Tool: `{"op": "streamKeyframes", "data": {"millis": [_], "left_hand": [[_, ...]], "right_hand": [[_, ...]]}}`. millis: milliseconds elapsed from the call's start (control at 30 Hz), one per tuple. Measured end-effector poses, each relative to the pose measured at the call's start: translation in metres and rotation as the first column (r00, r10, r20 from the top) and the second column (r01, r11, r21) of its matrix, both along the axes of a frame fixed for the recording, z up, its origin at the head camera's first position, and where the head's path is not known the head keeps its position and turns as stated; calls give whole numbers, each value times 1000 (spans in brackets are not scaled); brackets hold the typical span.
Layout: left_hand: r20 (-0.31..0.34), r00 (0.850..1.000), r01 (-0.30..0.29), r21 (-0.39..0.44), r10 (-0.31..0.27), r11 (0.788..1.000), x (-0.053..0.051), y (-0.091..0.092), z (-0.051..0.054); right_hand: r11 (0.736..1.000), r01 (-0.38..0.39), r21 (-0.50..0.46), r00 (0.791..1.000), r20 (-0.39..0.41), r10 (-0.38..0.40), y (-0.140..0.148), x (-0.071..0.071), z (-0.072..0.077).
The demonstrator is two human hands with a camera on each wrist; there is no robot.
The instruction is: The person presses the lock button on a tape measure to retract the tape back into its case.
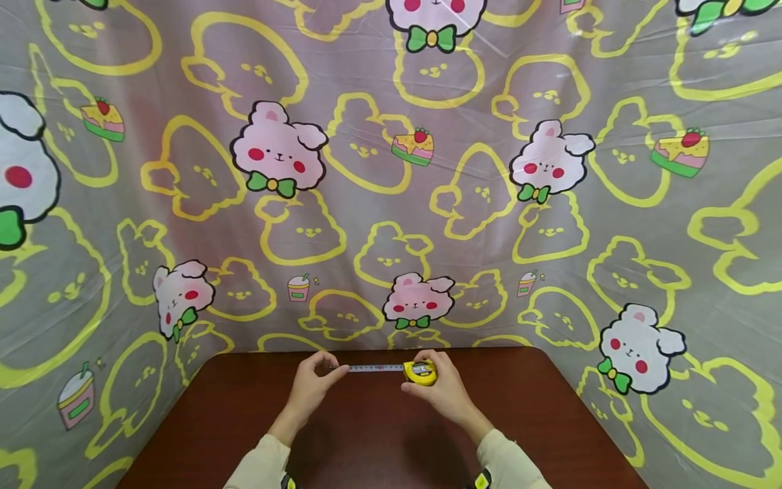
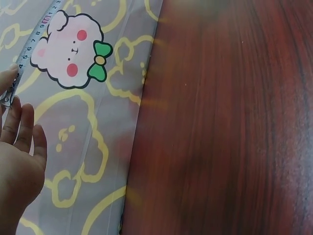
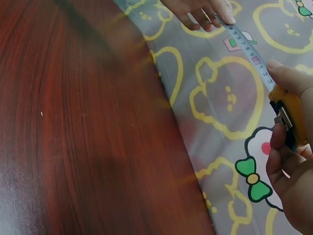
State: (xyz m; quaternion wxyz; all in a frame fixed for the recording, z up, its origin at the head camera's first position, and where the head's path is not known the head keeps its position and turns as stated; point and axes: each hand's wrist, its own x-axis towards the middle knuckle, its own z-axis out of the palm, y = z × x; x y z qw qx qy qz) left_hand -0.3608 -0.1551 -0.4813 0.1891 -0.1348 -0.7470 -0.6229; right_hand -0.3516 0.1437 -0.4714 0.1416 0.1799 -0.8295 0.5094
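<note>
A yellow tape measure [image 1: 420,372] is gripped by my right hand [image 1: 444,388], its case held between thumb and fingers. From it a short length of white blade [image 1: 375,368] runs out to the left. My left hand [image 1: 313,386] pinches the blade's free end between thumb and fingertips. In the left wrist view the metal end hook [image 2: 7,102] shows at those fingertips. The right wrist view has the case [image 3: 288,117] partly covered by the fingers, with the blade [image 3: 249,51] stretched straight between both hands, above the table.
A dark red-brown wooden table [image 1: 373,435] lies below the hands. Behind it and at both sides hangs a grey curtain [image 1: 366,204] printed with yellow outlines and white cartoon rabbits. The table's far edge meets the curtain just beyond the hands.
</note>
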Motion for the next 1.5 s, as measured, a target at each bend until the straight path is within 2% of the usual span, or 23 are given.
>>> {"op": "streamKeyframes", "data": {"millis": [133,333,600,1100,1500], "left_hand": [[-8,1000,22,10,-22,1000,-2,3,-2],[-22,1000,22,2,-22,1000,-2,11,-1],[-30,999,29,-3,-29,1000,-3,23,-5],[8,998,58,2,-58,998,-4,41,-9],[33,996,79,11,-79,997,-3,50,-14]], "right_hand": [[1000,-3,5,1000,-15,3,-3,1,-1],[1000,-7,8,999,-32,7,-8,1,-2],[1000,-11,8,1000,-9,11,-17,0,-6],[999,-41,15,998,-38,41,-35,3,-8],[998,-68,8,998,16,68,-44,4,-12]]}}
